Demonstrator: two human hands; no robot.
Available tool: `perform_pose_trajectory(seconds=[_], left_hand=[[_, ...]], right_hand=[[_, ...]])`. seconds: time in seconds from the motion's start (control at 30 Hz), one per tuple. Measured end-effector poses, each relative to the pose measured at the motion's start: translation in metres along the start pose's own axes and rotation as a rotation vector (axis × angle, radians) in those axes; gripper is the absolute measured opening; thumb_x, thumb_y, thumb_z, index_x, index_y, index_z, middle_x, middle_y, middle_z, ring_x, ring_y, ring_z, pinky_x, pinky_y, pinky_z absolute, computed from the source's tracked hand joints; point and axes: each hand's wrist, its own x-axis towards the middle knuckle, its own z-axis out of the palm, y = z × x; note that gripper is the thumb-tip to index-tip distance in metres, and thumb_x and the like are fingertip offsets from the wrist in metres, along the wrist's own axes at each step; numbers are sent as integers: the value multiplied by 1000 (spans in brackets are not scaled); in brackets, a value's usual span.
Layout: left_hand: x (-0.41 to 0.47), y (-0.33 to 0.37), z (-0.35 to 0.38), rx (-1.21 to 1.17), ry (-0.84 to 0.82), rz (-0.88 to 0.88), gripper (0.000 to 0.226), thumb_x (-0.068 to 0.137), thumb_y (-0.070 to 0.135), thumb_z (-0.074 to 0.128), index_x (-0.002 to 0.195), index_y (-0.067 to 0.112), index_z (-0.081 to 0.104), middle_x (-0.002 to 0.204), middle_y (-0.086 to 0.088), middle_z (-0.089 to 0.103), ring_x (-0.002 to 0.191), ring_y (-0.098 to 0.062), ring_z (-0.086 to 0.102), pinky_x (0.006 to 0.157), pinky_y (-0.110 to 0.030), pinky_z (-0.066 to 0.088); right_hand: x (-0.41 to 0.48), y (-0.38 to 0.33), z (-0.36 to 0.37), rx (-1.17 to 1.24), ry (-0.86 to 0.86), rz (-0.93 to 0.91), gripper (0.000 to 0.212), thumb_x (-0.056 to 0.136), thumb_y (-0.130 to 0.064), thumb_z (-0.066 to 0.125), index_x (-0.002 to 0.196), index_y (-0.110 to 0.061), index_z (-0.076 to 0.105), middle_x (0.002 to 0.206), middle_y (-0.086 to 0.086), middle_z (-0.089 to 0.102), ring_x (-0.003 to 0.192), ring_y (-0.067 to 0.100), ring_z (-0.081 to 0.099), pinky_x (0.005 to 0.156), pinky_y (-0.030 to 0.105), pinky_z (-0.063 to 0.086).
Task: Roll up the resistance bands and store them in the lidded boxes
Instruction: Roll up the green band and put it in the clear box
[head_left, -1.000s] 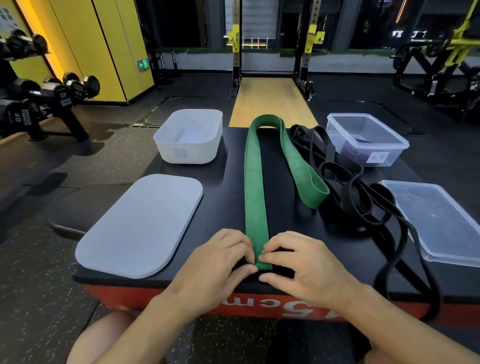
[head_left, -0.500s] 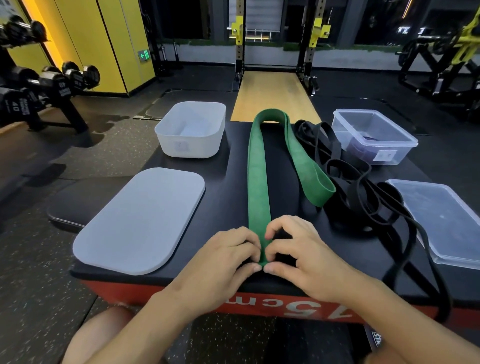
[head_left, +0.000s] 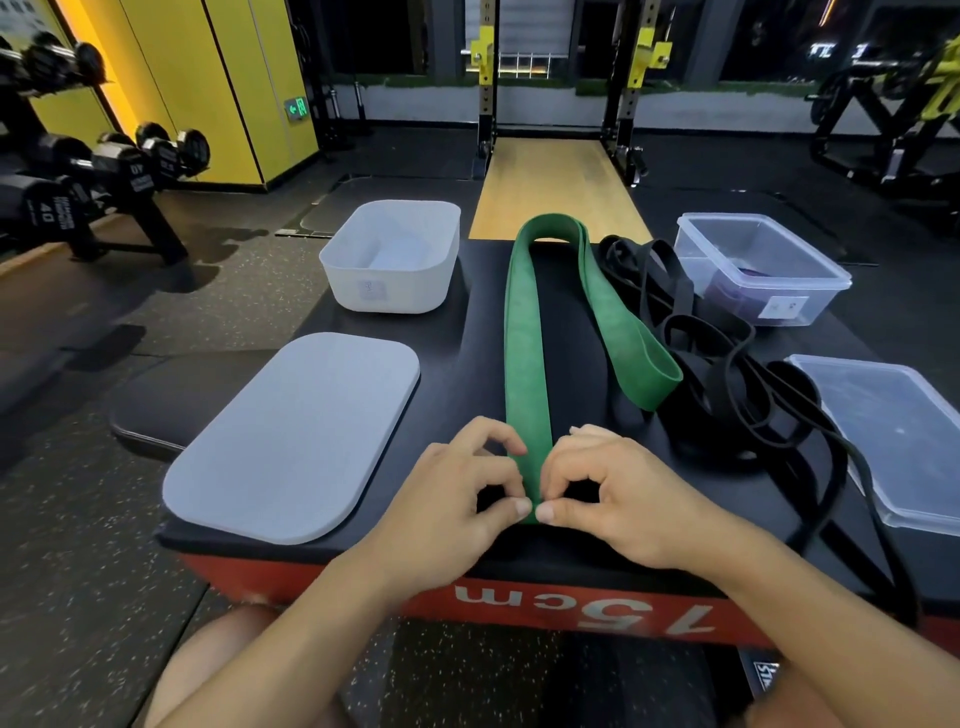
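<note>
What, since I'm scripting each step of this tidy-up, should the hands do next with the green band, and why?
Probably fold the pinched end over and start rolling it away from the body. The left hand and right hand both pinch the green band at its near end, while the rest lies flat and unrolled across the black top, so no coil shows yet.

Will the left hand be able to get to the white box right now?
Probably yes. Only bare tabletop lies between the left hand and the white box. But the hand is pinching the green band, so it would have to let go first.
</note>
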Motion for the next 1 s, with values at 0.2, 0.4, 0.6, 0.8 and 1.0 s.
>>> perform_pose_trajectory(seconds=[0.2, 0.4, 0.6, 0.8, 1.0], left_hand=[[15, 4, -7, -133, -112, -191, 18, 90, 32, 79, 74, 30, 71, 122, 28, 45, 111, 8, 51, 85, -15, 35], [19, 7, -6, -260, -64, -266, 19, 83, 15, 86, 85, 29, 72, 116, 18, 54, 98, 10, 61, 81, 0, 39], [21, 5, -4, -245, -62, -289, 16, 86, 20, 85, 78, 29, 75, 117, 23, 53, 102, 16, 53, 79, 5, 34], [18, 4, -1, -262, -50, -274, 20, 87, 20, 84, 75, 31, 73, 116, 24, 51, 106, 14, 53, 86, -3, 34], [16, 7, -3, -274, -19, -219, 18, 90, 15, 80, 86, 31, 72, 111, 20, 57, 99, 5, 62, 85, -3, 41]], right_hand=[[-1, -4, 0, 53, -53, 67, 19, 89, -38, 78, 78, -34, 63, 102, -15, 52, 106, 11, 51, 93, 40, 46], [3, -3, 0, 155, -20, 109, 23, 86, -31, 82, 91, -37, 61, 101, -14, 55, 104, 11, 54, 97, 38, 46], [-5, 3, 9, 90, 137, -20, 6, 86, -36, 82, 84, -34, 76, 99, -14, 62, 100, 15, 62, 87, 37, 50], [-12, 2, 14, -136, 148, -165, 22, 87, -49, 77, 92, -28, 73, 107, -20, 59, 103, 8, 58, 84, 31, 52], [-12, 1, 16, -115, 224, -122, 21, 90, -49, 71, 92, -29, 78, 104, -20, 53, 94, 11, 61, 78, 34, 54]])
